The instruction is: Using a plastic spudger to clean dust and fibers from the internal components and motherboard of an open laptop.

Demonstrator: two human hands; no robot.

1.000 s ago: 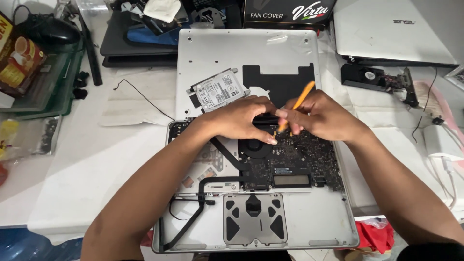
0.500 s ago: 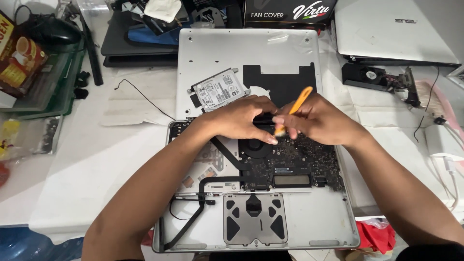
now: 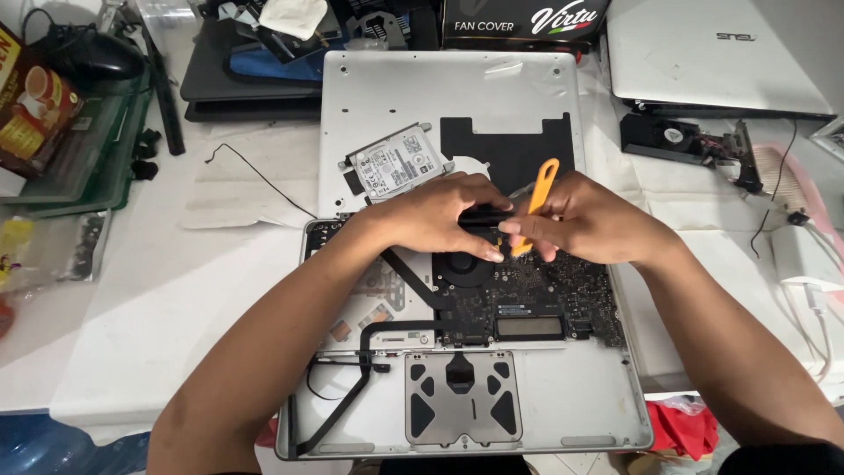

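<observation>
Right hand (image 3: 591, 224) grips orange pry tool (image 3: 538, 195) (tilted, tip down-left); left hand (image 3: 440, 215) pinches black strip (image 3: 482, 214).

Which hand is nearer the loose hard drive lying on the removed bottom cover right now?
Left. The left hand sits just below and right of the hard drive; the right hand is farther right, holding the orange pry tool.

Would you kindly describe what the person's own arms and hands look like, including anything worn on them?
Both forearms are bare, with no sleeves in view. The left hand and the right hand wear no gloves, and no rings, watch or bracelets show on either.
</observation>
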